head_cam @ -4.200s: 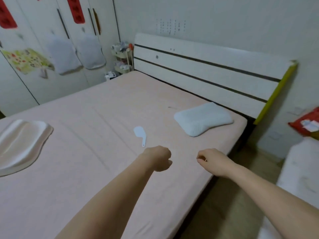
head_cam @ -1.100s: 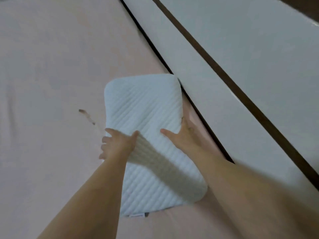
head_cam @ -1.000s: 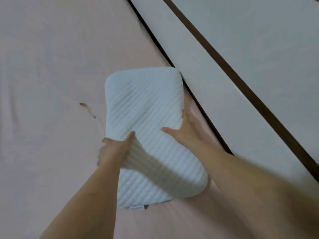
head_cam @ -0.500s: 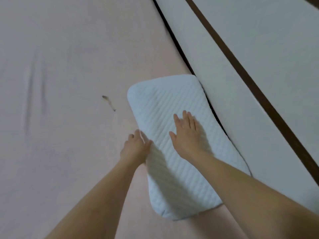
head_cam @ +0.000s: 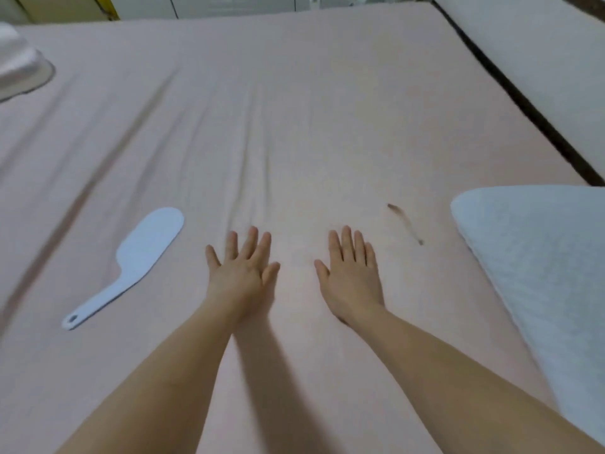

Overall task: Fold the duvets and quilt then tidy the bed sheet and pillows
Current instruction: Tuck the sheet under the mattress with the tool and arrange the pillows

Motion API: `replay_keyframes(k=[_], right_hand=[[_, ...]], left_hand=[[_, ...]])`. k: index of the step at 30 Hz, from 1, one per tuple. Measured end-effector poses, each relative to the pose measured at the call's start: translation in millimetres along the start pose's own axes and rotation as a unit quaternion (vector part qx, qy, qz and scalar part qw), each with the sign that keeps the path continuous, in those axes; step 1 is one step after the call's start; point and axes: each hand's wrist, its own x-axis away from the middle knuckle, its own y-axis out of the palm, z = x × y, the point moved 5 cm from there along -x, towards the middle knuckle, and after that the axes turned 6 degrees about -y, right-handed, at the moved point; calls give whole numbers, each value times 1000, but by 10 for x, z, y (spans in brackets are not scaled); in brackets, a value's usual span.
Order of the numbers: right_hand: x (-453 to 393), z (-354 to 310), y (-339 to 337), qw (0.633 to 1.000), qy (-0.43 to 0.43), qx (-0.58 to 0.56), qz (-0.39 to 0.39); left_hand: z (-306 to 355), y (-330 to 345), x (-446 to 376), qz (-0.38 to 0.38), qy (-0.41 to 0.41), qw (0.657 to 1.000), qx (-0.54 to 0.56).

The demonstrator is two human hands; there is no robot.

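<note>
A pink bed sheet [head_cam: 294,109] covers the mattress, with long creases running up its middle. My left hand [head_cam: 242,270] and my right hand [head_cam: 352,273] lie flat on the sheet side by side, fingers straight and spread, holding nothing. A white quilted pillow [head_cam: 540,257] lies at the right edge beside the headboard, well right of my right hand. A second white pillow [head_cam: 19,70] shows partly at the far left edge.
A white flat paddle-shaped tool [head_cam: 131,260] lies on the sheet left of my left hand. A small dark feather-like speck [head_cam: 406,224] sits between my right hand and the quilted pillow. The white headboard [head_cam: 540,60] runs along the right.
Both hands have left the quilted pillow and now lie flat on the sheet to its left. The view has swung left, so the pillow sits at the right edge.
</note>
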Motion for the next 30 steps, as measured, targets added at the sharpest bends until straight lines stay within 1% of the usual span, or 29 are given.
replay_keyframes(k=[3,5,6,7,8,9,10,11,12,14,15,17,18,20,21,22,26,30], right_hand=[[-641,-620,113,1000,26,-4,3],[-1130,-1217,196,999,37,1,16],[-1315,-1543,239,1000,17,3,21],[-1459,-1928,309,999,-30,3,20],[-1554,-2371,384,995,-97,0,16],[-1595,-2848,463,987,-162,-4,-1],[-1579,-3154,522,977,-214,-6,-14],[-1546,-3363,554,969,-246,-17,-17],[-1541,-3509,562,965,-260,-39,-18],[-1578,-3588,495,967,-241,-85,-19],[-1593,-3532,424,974,-210,-86,-9],[-1638,-3275,313,991,-111,-45,58],[-1707,-3096,252,995,-48,-24,82],[-1799,-2694,196,993,81,-19,87],[-1808,-2537,200,988,128,-30,78],[-1832,-2406,220,985,149,-33,80],[-1898,-2273,328,987,130,29,86],[-2173,-2257,302,991,99,48,71]], left_hand=[[-630,-107,-536,23,-3,1000,-18],[-1314,-168,-859,37,-44,998,-17],[-1673,-194,-960,34,-76,996,10],[-2054,-210,-1023,29,-112,992,45],[-2440,-219,-1049,19,-139,988,69],[-2816,-215,-1041,10,-150,986,70],[-3019,-194,-996,11,-142,988,59],[-3147,-184,-953,15,-117,992,48],[-3240,-209,-927,25,-86,995,46],[-3304,-257,-949,40,-24,998,38],[-3253,-305,-998,48,12,998,28],[-3102,-357,-1100,72,68,995,15],[-3041,-393,-1196,82,81,993,9],[-2930,-429,-1378,82,89,993,4],[-2907,-419,-1440,72,89,993,-1],[-2878,-401,-1523,67,91,994,-4],[-2803,-323,-1783,53,111,992,-11],[-2715,-413,-2135,64,125,990,-14]])
